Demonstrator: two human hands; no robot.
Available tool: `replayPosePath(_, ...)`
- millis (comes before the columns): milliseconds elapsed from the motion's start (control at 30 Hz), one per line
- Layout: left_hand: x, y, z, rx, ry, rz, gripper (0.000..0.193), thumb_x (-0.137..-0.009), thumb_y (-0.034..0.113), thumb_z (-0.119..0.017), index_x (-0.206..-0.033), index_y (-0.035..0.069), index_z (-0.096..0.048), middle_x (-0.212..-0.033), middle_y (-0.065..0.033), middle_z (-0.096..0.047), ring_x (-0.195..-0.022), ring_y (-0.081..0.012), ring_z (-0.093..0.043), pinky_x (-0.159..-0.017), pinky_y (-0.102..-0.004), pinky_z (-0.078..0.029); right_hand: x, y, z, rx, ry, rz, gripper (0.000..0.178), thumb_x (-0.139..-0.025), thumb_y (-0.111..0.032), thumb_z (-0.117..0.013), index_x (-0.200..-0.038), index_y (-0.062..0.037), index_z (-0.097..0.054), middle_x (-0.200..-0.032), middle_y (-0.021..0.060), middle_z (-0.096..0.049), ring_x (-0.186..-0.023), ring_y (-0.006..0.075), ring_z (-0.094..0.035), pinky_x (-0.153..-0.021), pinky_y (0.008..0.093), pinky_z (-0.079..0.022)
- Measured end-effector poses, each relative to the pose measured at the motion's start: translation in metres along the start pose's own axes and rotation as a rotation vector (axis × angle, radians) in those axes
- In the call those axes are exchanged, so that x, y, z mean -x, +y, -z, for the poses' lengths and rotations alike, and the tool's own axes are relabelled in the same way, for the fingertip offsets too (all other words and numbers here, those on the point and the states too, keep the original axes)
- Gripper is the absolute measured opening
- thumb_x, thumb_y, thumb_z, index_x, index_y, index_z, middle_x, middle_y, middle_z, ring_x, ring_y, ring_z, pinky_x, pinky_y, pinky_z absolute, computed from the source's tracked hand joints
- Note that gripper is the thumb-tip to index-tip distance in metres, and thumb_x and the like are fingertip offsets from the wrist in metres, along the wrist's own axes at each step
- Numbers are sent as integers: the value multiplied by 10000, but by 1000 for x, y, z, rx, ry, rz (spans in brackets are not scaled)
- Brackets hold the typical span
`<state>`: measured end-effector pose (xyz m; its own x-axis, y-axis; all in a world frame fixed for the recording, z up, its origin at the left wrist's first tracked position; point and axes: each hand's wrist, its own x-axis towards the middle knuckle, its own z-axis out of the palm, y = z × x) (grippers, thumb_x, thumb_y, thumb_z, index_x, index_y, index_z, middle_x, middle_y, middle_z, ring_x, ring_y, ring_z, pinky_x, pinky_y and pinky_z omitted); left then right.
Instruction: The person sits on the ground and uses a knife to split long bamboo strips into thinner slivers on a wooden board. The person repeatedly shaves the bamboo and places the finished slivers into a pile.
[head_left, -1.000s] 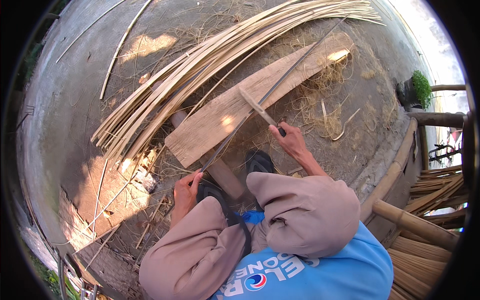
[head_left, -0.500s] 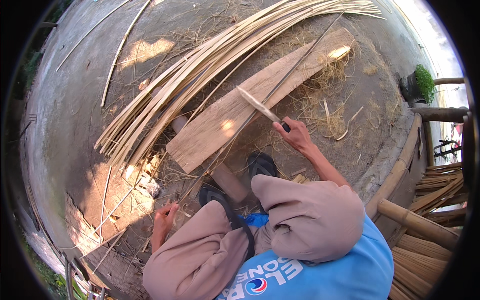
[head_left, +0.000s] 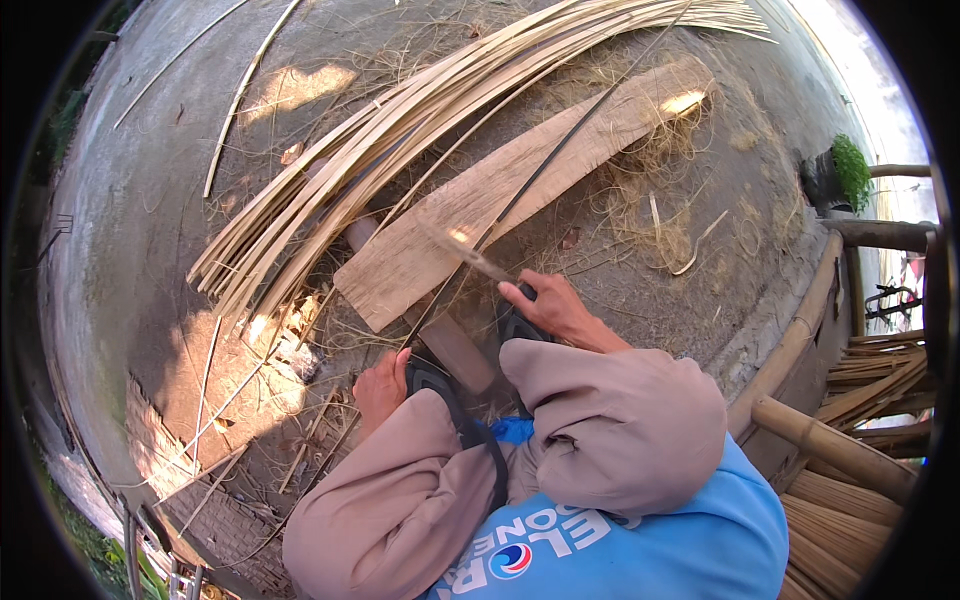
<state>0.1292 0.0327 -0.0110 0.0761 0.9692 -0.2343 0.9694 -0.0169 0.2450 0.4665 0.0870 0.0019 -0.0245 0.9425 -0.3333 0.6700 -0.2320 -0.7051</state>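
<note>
My left hand (head_left: 381,388) is closed on the near end of a long, dark, thin strip (head_left: 556,152), close beside my left foot. From there the strip runs up and across a wooden plank (head_left: 395,278) to the far side. In my right hand (head_left: 556,303) is the dark handle of a knife (head_left: 484,265), my fingers wrapped round it. Its blade, smeared by motion, lies across the strip over the plank's near part. Whether the edge touches the strip, I cannot tell.
A large bundle of pale split strips (head_left: 400,135) lies left of the plank. Beneath the plank's near end is a wooden block (head_left: 455,352). Curly shavings (head_left: 660,150) litter the ground. At right are bamboo rails (head_left: 790,340), more strips (head_left: 840,525) and a potted plant (head_left: 850,172).
My right hand and the knife have come down and left along the strip. My left hand has moved up and right, nearer the plank, with the strip's tail now trailing behind it.
</note>
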Motion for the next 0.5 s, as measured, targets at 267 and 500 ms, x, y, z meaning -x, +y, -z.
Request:
replayPosePath(267,-36,22,-18,-58,142,-140,420,-1089,462,-484,-855,119,-544,-653,-140,-665,-598,-400,-676,-501,-502,-502,-6,37,61,193,98,-86,533,-975,-531,-677,-862,-11,-640,-700,239,-630,-687,414,-664,-620,493,-495)
replayPosePath(500,-17,-1,-16,-53,50,-127,382,-1085,438,-507,-878,118,-542,-693,-136,-680,-654,-374,-697,-538,-500,-510,6,32,50,286,35,62,594,-995,-600,-601,-901,-15,-649,-791,204,-688,-727,411,-691,-679,514,-535)
